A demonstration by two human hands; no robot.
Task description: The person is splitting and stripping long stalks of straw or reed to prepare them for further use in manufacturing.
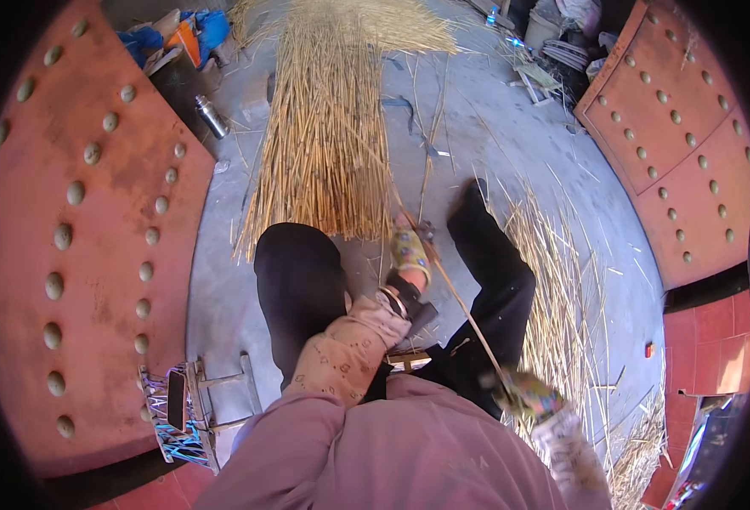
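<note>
A long, thin reed stalk (468, 313) slants from beyond my left hand back to my right hand. My left hand (410, 246), in a patterned glove, reaches out between my knees with its fingers closed around the stalk. Something small and dark (427, 229) shows at those fingers, too blurred to name. At my right side, my right hand (534, 396), gloved alike, is closed on the stalk's near end. In front of my left knee lies a wide layer of reed stalks (328, 161), side by side on the floor. A dark strap (403, 297) circles my left wrist.
Loose pale stalks (553, 289) lie to the right of my leg. Studded red door panels (94, 212) stand on both sides. A small stool (209, 399) with a phone (176, 399) is at the left. A metal flask (212, 117) lies farther off; bags and buckets (545, 25) stand behind.
</note>
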